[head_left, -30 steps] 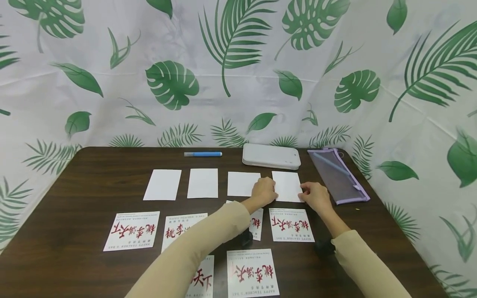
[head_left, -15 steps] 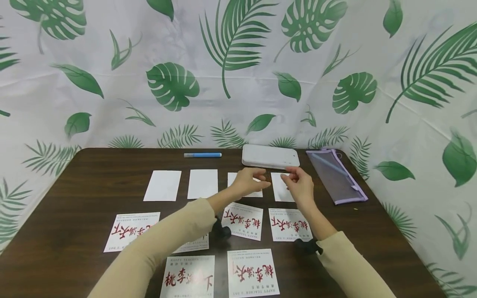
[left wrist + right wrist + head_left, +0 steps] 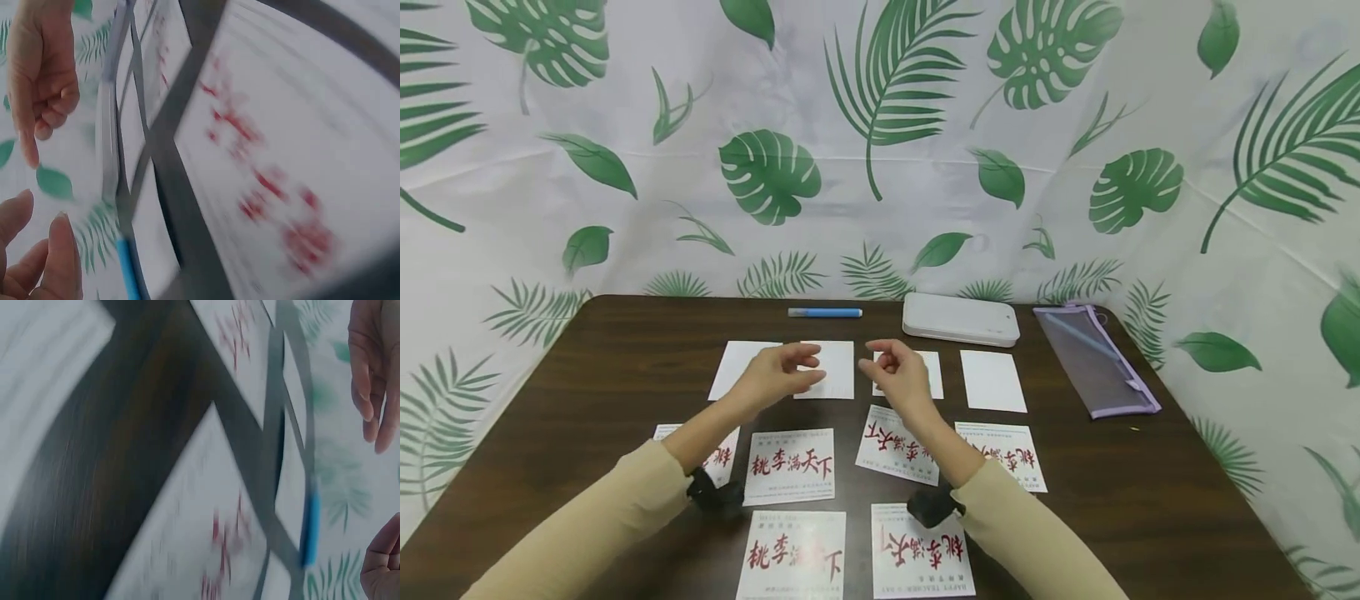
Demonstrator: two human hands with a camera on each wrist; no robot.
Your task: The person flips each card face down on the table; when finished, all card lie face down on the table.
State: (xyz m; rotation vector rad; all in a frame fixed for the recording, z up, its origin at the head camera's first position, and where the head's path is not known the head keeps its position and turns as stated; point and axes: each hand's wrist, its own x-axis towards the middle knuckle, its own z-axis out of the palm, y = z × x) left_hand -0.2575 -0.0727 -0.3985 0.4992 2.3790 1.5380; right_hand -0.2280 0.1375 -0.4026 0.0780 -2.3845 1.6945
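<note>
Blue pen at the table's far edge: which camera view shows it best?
The head view: the blue pen lies whole and sharp beyond the blank cards. Both wrist views catch only a blurred blue streak of it.

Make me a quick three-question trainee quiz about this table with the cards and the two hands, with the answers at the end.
1. True or false: the left hand grips a blank white card.
2. Which thing lies nearest the right-hand edge of the table? A) the blue pen B) the white flat case C) the purple mesh pouch
3. How many blank white cards lie in the row above the printed cards?

Key
1. False: both it and the right hand hover with loosely curled fingers, holding nothing.
2. C
3. Four; the rightmost blank card is fully clear of the hands, while the others are partly hidden behind them.
</note>
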